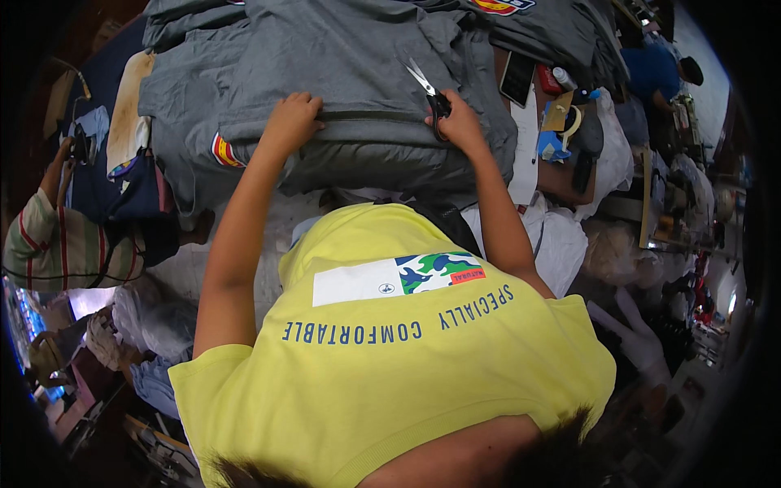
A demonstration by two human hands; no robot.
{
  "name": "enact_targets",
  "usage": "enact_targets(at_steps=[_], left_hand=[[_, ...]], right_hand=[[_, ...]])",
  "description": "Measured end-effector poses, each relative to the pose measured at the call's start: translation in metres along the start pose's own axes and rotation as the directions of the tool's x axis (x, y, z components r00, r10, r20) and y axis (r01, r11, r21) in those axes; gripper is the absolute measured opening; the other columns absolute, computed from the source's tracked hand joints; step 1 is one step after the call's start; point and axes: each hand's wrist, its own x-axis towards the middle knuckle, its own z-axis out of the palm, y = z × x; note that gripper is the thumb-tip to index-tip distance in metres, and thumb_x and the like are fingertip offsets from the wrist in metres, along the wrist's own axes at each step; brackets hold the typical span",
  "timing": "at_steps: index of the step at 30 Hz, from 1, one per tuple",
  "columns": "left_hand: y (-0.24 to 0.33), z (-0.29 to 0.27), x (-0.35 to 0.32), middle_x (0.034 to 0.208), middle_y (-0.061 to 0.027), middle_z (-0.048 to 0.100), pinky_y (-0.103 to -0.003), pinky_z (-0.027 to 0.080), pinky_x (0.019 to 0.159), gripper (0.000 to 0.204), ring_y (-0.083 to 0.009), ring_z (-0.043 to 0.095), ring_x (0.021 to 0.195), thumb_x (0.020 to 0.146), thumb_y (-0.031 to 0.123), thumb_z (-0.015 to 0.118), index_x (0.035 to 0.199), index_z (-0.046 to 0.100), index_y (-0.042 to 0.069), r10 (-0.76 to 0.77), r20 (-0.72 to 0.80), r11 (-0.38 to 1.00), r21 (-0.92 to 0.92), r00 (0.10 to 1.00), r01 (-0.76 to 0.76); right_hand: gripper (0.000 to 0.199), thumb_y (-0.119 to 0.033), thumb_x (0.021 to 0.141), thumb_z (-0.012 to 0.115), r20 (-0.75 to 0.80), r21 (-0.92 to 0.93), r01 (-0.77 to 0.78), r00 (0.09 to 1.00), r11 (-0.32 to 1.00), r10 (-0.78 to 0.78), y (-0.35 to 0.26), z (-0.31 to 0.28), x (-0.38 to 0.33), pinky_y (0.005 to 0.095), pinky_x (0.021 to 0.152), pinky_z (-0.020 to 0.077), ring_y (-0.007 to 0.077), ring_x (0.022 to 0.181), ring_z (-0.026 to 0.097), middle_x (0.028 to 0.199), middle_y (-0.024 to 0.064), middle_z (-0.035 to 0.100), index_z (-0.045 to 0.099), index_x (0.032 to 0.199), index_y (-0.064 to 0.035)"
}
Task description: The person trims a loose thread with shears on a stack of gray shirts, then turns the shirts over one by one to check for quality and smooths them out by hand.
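Grey T-shirts (342,57) lie stacked in front of me, the top one spread over the pile. My left hand (291,124) rests on the cloth near its close edge, its fingers curled down on the fabric. Whether they pinch it, I cannot make out. A red, yellow and blue printed patch (227,151) shows left of that wrist. In my right hand (459,122) is a pair of scissors (434,96) with black handles. The blades are slightly apart and point away to the upper left, over the grey cloth.
Right of the pile, a phone (517,79), a roll of tape (572,122) and white plastic bags (606,154) crowd the table. On the left, a person in a striped shirt (77,240) holds a dark tool. Another person in blue (651,73) is at the far right.
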Motion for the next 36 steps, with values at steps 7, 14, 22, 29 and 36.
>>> enact_targets(at_steps=[7, 14, 22, 29, 36], left_hand=[[0.012, -0.047, -0.011, 0.075, -0.0166, 0.058, -0.040, 0.043, 0.066, 0.029, -0.0326, 0.056, 0.076, 0.069, 0.025, 0.067, 0.085, 0.057, 0.003, 0.039, 0.223, 0.994, -0.112, 0.974, -0.014], [0.120, -0.013, -0.006, 0.075, -0.0044, 0.050, -0.024, 0.044, 0.059, 0.036, -0.0126, 0.052, 0.070, 0.075, 0.027, 0.068, 0.084, 0.049, -0.002, 0.023, 0.419, 0.321, -0.863, 0.908, 0.390], [0.124, 0.027, -0.013, 0.086, -0.0109, 0.051, -0.033, 0.048, 0.077, 0.036, -0.0197, 0.054, 0.083, 0.076, 0.020, 0.066, 0.091, 0.044, -0.004, -0.092, 0.594, -0.375, -0.764, 0.799, 0.525], [0.106, 0.032, -0.028, 0.086, -0.0031, 0.057, -0.028, 0.046, 0.076, 0.015, -0.0126, 0.056, 0.078, 0.080, 0.011, 0.060, 0.088, 0.050, 0.006, -0.218, 0.531, -0.580, -0.745, 0.819, 0.329], [0.104, 0.039, -0.029, 0.086, -0.0034, 0.058, -0.028, 0.048, 0.076, 0.014, -0.0125, 0.057, 0.080, 0.080, 0.005, 0.057, 0.092, 0.051, 0.002, -0.262, 0.475, -0.552, -0.788, 0.840, 0.273]], right_hand=[[0.038, -0.014, 0.064, 0.064, -0.147, -0.278, 0.066, 0.983, 0.958, -0.111, -0.034, -0.043, 0.016, 0.0419, 0.066, 0.0435, 0.0368, 0.077, 0.058, 0.079, 0.0172, 0.061, 0.051, 0.099, -0.0094], [0.019, -0.002, 0.069, 0.046, -0.505, -0.209, 0.556, 0.643, 0.805, -0.575, -0.186, -0.044, 0.079, 0.0452, 0.062, 0.0425, 0.0373, 0.076, 0.057, 0.075, 0.0217, 0.058, 0.052, 0.087, -0.0041], [0.050, -0.025, 0.064, 0.070, 0.051, 0.110, 0.607, 0.787, 0.787, -0.615, -0.163, -0.003, 0.043, 0.0339, 0.058, 0.0449, 0.0257, 0.068, 0.061, 0.074, 0.0120, 0.061, 0.048, 0.105, -0.0087], [0.056, -0.027, 0.062, 0.077, -0.049, 0.105, 0.387, 0.922, 0.916, -0.383, -0.050, -0.019, -0.036, 0.0236, 0.064, 0.0442, 0.0116, 0.071, 0.059, 0.079, 0.0084, 0.062, 0.053, 0.109, -0.0079], [0.043, -0.014, 0.067, 0.069, -0.033, 0.115, 0.201, 0.980, 0.973, -0.198, -0.021, -0.012, -0.113, 0.0269, 0.061, 0.0446, 0.0200, 0.068, 0.060, 0.085, 0.0104, 0.062, 0.056, 0.109, -0.0150]])
